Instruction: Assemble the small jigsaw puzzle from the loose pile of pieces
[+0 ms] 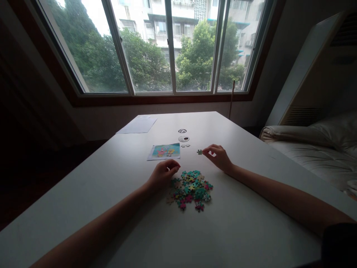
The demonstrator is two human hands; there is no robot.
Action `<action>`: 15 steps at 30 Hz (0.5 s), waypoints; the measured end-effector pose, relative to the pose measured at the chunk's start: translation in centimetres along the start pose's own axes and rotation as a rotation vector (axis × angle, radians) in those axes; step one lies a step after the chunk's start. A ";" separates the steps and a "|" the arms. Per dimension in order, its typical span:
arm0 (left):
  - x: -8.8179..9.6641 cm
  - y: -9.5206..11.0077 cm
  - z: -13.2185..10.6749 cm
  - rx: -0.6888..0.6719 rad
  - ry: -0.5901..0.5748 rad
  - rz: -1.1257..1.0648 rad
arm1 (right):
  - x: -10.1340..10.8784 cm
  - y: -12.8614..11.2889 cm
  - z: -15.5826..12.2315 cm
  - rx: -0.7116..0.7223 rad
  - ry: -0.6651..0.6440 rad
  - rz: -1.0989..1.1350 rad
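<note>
My right hand pinches a single jigsaw puzzle piece between thumb and fingertips, just over or on the white table. The piece looks dull green-grey. My left hand rests at the upper left edge of a heap of puzzle pieces; its fingers are curled in and nothing shows in them. Teal, pink, yellow and pale pieces overlap in the heap. Beyond my left hand lies a colourful cartoon picture sheet. Two small pale pieces lie to the right of that sheet.
Two round, flat items lie farther back on the table. White paper is at the far left edge. A window stands beyond the table, with a thin stick near it. A pale sofa is at the right.
</note>
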State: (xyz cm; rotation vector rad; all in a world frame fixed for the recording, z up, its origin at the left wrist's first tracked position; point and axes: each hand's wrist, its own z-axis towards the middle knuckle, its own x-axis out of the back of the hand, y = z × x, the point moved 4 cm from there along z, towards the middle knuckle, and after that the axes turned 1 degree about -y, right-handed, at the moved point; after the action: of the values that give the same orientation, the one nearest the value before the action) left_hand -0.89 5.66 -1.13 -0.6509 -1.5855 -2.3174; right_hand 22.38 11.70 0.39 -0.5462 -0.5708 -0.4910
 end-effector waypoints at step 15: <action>0.9 -0.2 0.3 0.012 0.010 -0.005 | -5.7 6.0 6.6 -0.288 -0.315 -0.063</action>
State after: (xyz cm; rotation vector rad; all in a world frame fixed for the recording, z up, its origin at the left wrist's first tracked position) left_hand -1.70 6.01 -0.74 -0.6317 -1.5975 -2.3089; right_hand 19.18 21.75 -0.41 -0.8914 -0.8255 -0.5551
